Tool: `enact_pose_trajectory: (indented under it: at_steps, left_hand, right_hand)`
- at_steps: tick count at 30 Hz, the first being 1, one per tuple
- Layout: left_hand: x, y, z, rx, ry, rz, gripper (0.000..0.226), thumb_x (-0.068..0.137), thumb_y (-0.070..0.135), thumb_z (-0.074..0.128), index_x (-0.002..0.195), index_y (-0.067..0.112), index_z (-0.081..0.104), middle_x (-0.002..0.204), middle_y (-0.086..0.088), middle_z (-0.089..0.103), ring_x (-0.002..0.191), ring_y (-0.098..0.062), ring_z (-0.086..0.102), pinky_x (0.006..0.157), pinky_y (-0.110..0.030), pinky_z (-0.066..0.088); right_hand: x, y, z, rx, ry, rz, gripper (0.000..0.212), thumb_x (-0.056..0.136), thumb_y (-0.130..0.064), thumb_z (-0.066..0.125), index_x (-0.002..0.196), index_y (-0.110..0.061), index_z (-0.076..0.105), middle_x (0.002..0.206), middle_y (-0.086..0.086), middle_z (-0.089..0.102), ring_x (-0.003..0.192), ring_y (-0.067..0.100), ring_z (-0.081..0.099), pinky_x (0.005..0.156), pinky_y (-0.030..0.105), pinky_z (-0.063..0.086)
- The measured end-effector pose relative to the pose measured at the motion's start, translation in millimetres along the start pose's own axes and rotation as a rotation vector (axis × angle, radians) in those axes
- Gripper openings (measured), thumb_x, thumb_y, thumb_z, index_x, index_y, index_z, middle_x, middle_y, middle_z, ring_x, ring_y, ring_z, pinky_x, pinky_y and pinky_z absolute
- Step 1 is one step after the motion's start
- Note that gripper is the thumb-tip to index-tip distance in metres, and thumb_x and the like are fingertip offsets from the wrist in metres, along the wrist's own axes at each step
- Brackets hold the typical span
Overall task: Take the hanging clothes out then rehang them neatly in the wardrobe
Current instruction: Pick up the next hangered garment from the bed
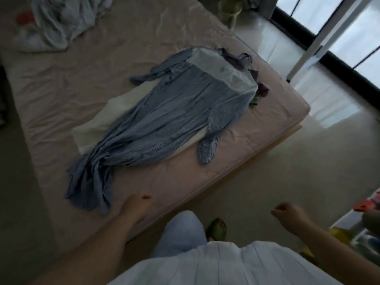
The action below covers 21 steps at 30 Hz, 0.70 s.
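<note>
A long blue striped dress (164, 120) lies spread across the pink bed (61, 95), its top part under a pale translucent cover (222, 68). A white garment (98, 124) lies beneath it, and dark purple clothing (261, 87) pokes out at the far end. My left hand (136, 208) hovers over the bed's near edge just beside the dress hem, fingers loosely curled, holding nothing. My right hand (290, 219) hangs above the floor, loosely curled and holding nothing. No wardrobe is in view.
A crumpled pale blue cloth (57, 23) lies at the bed's far left. A green bin (230, 11) stands by the bed's far corner. Glossy floor (287, 161) runs right to a dark-framed window (329, 48). Colourful clutter (366, 219) sits at the right edge.
</note>
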State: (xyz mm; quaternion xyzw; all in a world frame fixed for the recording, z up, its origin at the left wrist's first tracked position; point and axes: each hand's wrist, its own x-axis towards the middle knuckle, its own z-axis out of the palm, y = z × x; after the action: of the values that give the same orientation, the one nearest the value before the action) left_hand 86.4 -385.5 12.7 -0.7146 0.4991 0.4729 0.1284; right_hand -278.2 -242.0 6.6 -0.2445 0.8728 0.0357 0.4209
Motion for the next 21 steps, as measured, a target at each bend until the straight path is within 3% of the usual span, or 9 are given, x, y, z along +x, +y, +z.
enact_pose_trajectory:
  at_steps: [3,5,9,13,16,18,21]
  left_hand:
    - [10.6,38.8,3.4,-0.06,0.026,0.007,0.015,0.091,0.022,0.053,0.096,0.016,0.065,0.105,-0.007,0.062,0.091,-0.02,0.053,0.078,-0.026,0.04]
    - [26.4,55.4,1.8,-0.077,0.05,-0.026,0.03,0.09,0.023,0.056,0.115,0.008,0.063,0.119,-0.01,0.062,0.102,-0.024,0.057,0.086,-0.029,0.044]
    - [59.1,95.0,-7.8,-0.102,0.064,-0.041,0.031,0.088,0.022,0.059,0.115,0.008,0.065,0.119,-0.011,0.065,0.107,-0.026,0.06,0.088,-0.029,0.044]
    - [91.4,139.8,-20.4,-0.125,0.026,-0.056,0.026,0.089,0.03,0.056,0.109,0.016,0.065,0.113,-0.006,0.065,0.095,-0.019,0.057,0.079,-0.027,0.041]
    - [113.9,175.6,-25.4,-0.136,0.035,-0.035,0.011,0.089,0.03,0.056,0.092,0.023,0.063,0.102,-0.003,0.065,0.091,-0.019,0.057,0.083,-0.031,0.043]
    - [125.9,197.9,-23.7,-0.162,0.059,-0.033,0.015,0.089,0.028,0.057,0.1,0.019,0.064,0.098,-0.002,0.061,0.09,-0.018,0.055,0.079,-0.03,0.042]
    - [138.4,225.4,-15.6,-0.201,0.094,-0.069,0.024,0.089,0.023,0.058,0.109,0.011,0.064,0.096,-0.003,0.058,0.089,-0.019,0.054,0.077,-0.028,0.04]
  right_hand:
    - [33.4,-22.5,-30.5,-0.031,0.005,-0.043,0.029,0.088,-0.024,0.059,0.107,-0.003,0.065,0.094,0.012,0.062,0.086,0.025,0.055,0.073,0.027,0.039]
    - [54.4,-45.0,-49.7,-0.108,0.008,-0.06,0.03,0.088,-0.027,0.058,0.109,-0.007,0.065,0.106,0.014,0.066,0.096,0.027,0.059,0.076,0.026,0.04]
    - [97.2,-89.9,-86.3,-0.187,0.019,-0.095,0.03,0.088,-0.03,0.056,0.109,-0.01,0.065,0.11,0.013,0.066,0.104,0.028,0.059,0.076,0.025,0.04]
    - [133.6,-131.6,-121.3,-0.217,0.01,-0.153,0.029,0.087,-0.031,0.055,0.107,-0.013,0.064,0.107,0.01,0.066,0.097,0.026,0.06,0.078,0.027,0.043]
    - [163.6,-158.7,-144.6,-0.224,-0.022,-0.183,0.025,0.088,-0.03,0.052,0.101,-0.011,0.064,0.098,0.01,0.066,0.083,0.023,0.057,0.067,0.026,0.04]
    - [185.5,-177.3,-161.6,-0.222,-0.038,-0.204,0.024,0.087,-0.031,0.054,0.097,-0.012,0.064,0.088,0.007,0.064,0.079,0.022,0.057,0.06,0.025,0.038]
    - [225.0,-204.1,-184.4,-0.207,-0.049,-0.254,0.017,0.086,-0.031,0.058,0.093,-0.016,0.064,0.084,0.005,0.06,0.08,0.021,0.054,0.066,0.023,0.036]
